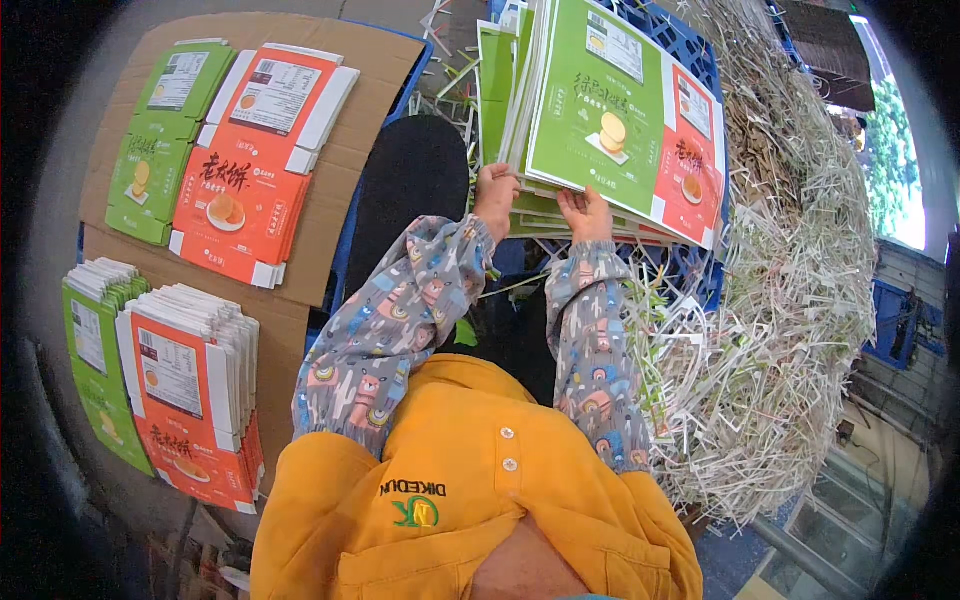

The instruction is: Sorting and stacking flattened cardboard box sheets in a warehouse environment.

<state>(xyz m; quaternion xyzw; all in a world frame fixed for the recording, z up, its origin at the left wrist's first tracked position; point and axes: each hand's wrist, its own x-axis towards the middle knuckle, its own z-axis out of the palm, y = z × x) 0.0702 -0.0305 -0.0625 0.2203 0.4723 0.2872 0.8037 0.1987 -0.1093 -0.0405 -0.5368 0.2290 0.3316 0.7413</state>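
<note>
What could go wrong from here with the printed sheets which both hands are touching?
The printed sheets lie in uneven layers, and the left hand and right hand touch them only along the near side, so some might slide out of line. Loose paper strips are heaped close beside the sheets; a few could perhaps get caught between the layers.

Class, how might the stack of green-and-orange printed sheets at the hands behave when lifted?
The stack of printed sheets would probably bend only slightly, since its top sheet looks flat. Its uneven, fanned edges suggest loose layers that could slide apart.
</note>
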